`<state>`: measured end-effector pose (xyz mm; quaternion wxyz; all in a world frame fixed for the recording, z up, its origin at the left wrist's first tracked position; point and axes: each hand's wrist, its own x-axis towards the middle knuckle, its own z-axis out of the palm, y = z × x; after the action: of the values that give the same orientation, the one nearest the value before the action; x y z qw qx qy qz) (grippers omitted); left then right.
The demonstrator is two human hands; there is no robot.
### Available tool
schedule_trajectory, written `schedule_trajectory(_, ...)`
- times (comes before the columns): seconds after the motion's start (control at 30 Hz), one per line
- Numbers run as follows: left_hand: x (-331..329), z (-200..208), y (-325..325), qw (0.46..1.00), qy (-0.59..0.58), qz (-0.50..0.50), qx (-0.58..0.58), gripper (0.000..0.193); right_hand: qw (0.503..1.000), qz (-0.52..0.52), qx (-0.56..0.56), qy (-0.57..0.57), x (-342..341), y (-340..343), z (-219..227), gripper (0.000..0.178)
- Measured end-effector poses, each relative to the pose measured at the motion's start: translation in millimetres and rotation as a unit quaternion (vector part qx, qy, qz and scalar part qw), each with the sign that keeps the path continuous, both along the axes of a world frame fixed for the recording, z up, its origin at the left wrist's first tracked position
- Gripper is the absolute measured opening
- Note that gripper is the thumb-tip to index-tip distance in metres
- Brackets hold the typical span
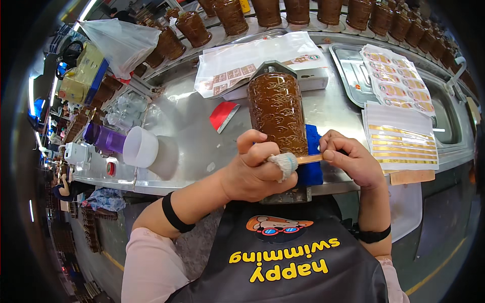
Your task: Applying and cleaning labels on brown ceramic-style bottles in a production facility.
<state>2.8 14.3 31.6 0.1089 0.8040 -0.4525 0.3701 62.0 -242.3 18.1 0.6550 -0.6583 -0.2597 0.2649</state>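
A brown glass bottle with a raised pattern lies in front of me in a dark holder, its neck pointing away. My left hand is closed round the bottle's near end. White cloth wraps one of its fingers, which presses at the bottle's edge. A narrow gold sticker strip runs from beneath that finger to my right hand. The thumb and forefinger of that hand pinch the strip's free end. Blue cloth sits beside the bottle, under the strip.
Brown bottles line the far side. Gold strip sheets and label sheets lie right, near a metal tray and sink. A label sheet covers a white box. A red piece and white cup are left.
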Motion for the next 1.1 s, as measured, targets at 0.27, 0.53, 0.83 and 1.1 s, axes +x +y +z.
schedule_trajectory(0.27,-3.7,-9.3,2.5,0.998,0.016,0.015,-0.059,0.024,1.000,0.006,0.012,0.017,-0.1,2.9,4.4,0.023)
schedule_trajectory(0.53,-0.8,-2.9,-0.7,1.000,0.010,0.003,-0.010,0.022,1.000,0.004,0.015,-0.002,-0.1,2.0,2.8,0.023)
schedule_trajectory(0.83,-5.5,-11.0,1.5,0.996,0.034,0.005,-0.077,0.029,1.000,0.014,0.013,-0.008,-1.3,3.8,5.3,0.025)
schedule_trajectory(1.1,0.2,3.1,-8.6,1.000,0.003,-0.007,0.008,0.023,1.000,0.018,0.010,0.003,0.8,4.4,0.8,0.022)
